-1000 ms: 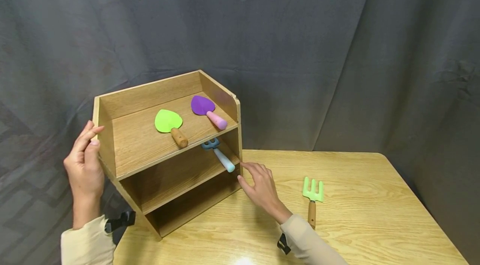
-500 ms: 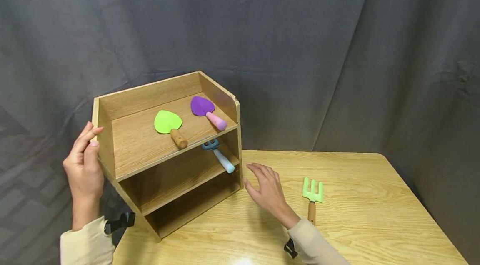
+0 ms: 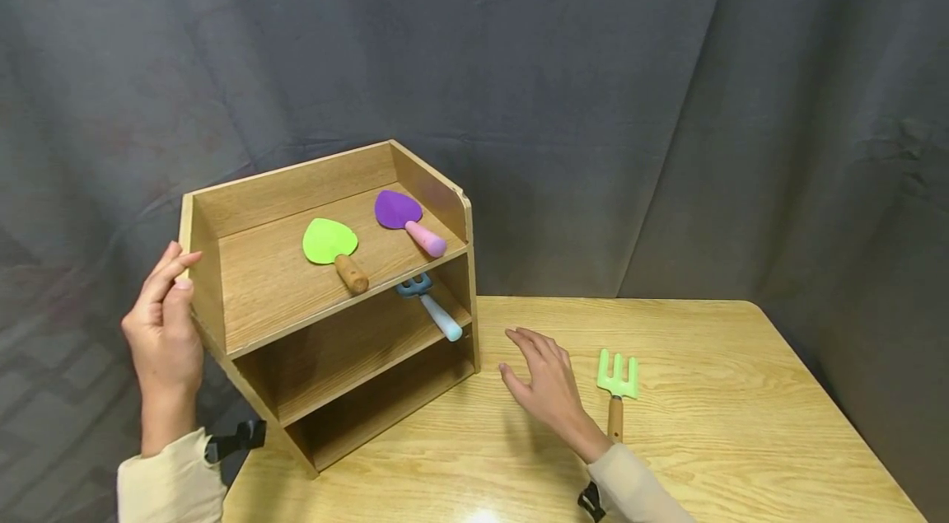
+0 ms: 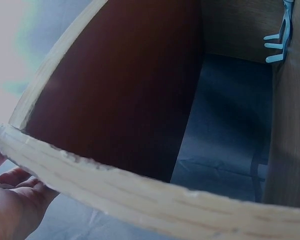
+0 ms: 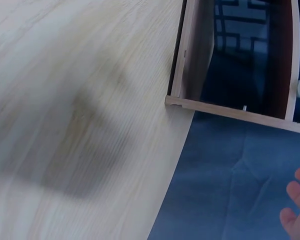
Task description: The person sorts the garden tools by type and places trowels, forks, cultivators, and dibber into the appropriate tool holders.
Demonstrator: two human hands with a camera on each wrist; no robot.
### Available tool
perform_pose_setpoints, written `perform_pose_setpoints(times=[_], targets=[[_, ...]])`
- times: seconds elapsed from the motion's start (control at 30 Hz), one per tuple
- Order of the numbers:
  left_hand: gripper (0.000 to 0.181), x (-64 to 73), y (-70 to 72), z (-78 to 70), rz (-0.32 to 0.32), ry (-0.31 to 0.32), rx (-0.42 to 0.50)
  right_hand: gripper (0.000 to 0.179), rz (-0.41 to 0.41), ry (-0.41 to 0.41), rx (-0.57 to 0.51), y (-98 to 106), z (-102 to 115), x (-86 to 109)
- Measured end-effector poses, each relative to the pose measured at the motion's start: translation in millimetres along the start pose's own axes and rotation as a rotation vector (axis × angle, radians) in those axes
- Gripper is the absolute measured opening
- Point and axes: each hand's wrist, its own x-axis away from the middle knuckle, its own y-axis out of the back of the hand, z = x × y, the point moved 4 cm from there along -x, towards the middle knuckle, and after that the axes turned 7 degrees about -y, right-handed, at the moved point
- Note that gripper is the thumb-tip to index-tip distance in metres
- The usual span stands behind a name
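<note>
At the left of the head view, a small wooden shelf [image 3: 296,416] stands at an angle. My left hand [image 3: 165,325] holds its left side panel by the edge; in the left wrist view part of that hand is hidden behind the pale board edge. A green-bladed trowel [image 3: 329,241] with a wooden handle and a purple trowel [image 3: 398,210] with a pink handle lie on the top tier. On the middle tier is a blue hand fork [image 3: 439,315], its handle sticking out. My right hand [image 3: 550,387] hovers over the table, fingers relaxed and holding nothing, right of the shelf.
A green hand fork [image 3: 617,387] with a wooden handle lies on the wood-grain table [image 3: 712,424], right of my right hand, its handle end behind the sleeve. A dark grey curtain [image 3: 563,95] hangs behind the table.
My right hand has drawn away from the shelf's right side, moving right over the table. The left hand stays at the side panel, and the tools lie as before.
</note>
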Motion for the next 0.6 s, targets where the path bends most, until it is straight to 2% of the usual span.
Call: perform_pose_setpoints(times=[0.27, 0.6], targets=[[0.033, 0.7, 0.5, -0.8, 0.004, 0.003, -0.005, 0.047, 0.015, -0.041, -0.010, 8.9, -9.0, 4.8], [0.034, 0.1, 0.1, -1.0, 0.004, 0.002, -0.004, 0.048, -0.013, -0.084, -0.014, 25.5, -22.0, 5.9]])
